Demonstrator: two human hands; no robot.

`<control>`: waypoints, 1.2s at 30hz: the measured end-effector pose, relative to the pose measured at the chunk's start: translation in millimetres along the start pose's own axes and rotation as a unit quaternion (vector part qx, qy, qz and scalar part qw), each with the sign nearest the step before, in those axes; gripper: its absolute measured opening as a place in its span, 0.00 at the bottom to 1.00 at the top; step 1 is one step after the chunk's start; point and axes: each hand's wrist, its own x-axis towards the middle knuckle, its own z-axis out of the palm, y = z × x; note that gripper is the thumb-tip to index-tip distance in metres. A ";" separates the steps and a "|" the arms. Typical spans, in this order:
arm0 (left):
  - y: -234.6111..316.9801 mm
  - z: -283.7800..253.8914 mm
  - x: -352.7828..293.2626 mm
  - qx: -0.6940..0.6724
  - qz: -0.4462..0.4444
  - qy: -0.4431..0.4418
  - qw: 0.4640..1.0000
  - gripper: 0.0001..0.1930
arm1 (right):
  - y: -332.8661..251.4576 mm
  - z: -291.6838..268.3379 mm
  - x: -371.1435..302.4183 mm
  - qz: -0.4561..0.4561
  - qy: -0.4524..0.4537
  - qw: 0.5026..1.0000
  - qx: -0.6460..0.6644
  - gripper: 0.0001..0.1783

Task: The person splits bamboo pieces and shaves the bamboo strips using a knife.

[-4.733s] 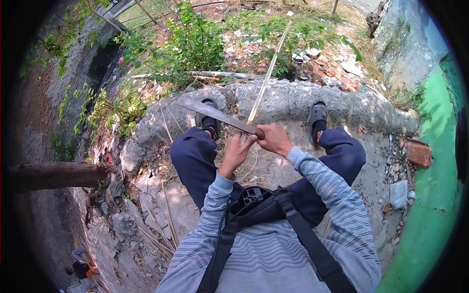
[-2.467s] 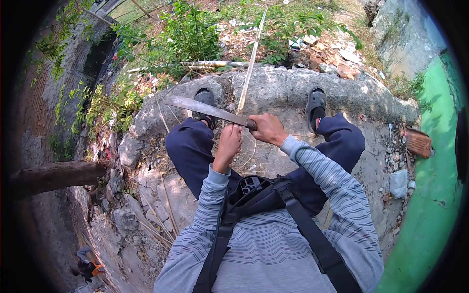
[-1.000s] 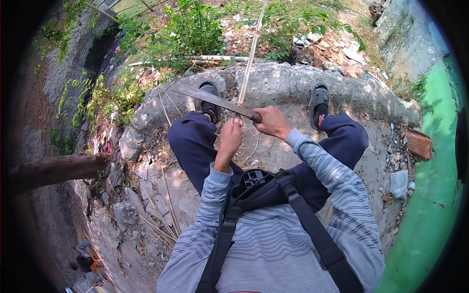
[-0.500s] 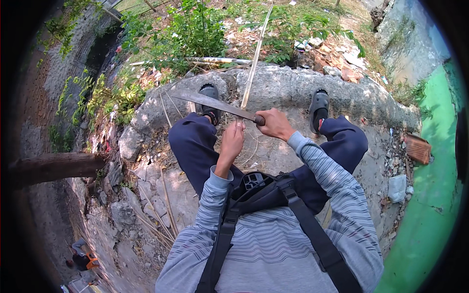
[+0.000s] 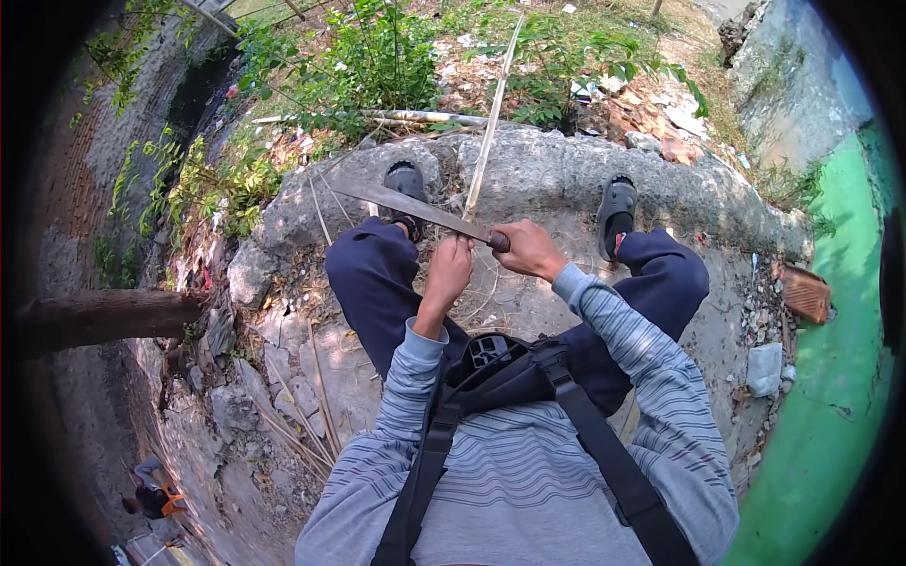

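Observation:
My right hand [image 5: 531, 249] is wrapped round the brown handle of a machete [image 5: 415, 209]. Its long, dark blade points to the left and lies across the near end of a long, pale split bamboo strip [image 5: 493, 123]. That strip is gripped by the fingers of my left hand [image 5: 449, 272], just below the blade. From there it runs away from me, past the stone edge and up toward the greenery. Whether the blade's edge has bitten into the strip cannot be made out.
Between my feet, in dark clogs [image 5: 406, 179], is concrete ground. A rough stone kerb [image 5: 557, 170] curves ahead, with green shrubs [image 5: 377, 75] and litter behind. Bamboo strips [image 5: 326, 396] lie at left near a tree trunk [image 5: 113, 321]. A brick [image 5: 807, 292] lies by the green wall at right.
The machete and my right hand have shifted slightly left and nearer to me along the strip. My left hand keeps its grip in about the same place.

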 end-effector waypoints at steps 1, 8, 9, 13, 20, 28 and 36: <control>4.2 3.1 -3.4 0.058 0.042 0.019 0.997 0.17 | 1.9 -0.4 2.1 0.003 0.001 1.000 0.002 0.14; -2.2 4.5 10.0 0.089 0.023 0.014 0.996 0.17 | 11.6 0.4 4.4 -0.011 0.033 0.999 -0.033 0.12; -0.7 8.0 4.3 0.095 0.076 0.048 0.991 0.16 | 12.9 1.2 5.6 -0.009 0.033 0.999 -0.033 0.12; -5.1 2.1 4.8 -0.010 0.006 0.004 1.000 0.17 | 5.5 13.5 -4.5 0.032 0.021 0.999 0.017 0.12; -5.4 4.9 28.3 0.045 0.019 0.016 0.999 0.19 | 13.9 14.0 10.2 0.008 0.040 0.999 0.011 0.13; -3.3 9.8 18.2 0.007 -0.032 -0.023 0.999 0.17 | 18.8 20.6 1.2 0.016 0.041 0.999 -0.013 0.12; 0.8 7.8 22.8 0.080 -0.042 -0.019 0.996 0.18 | 13.3 21.5 2.3 0.037 0.036 0.999 0.015 0.11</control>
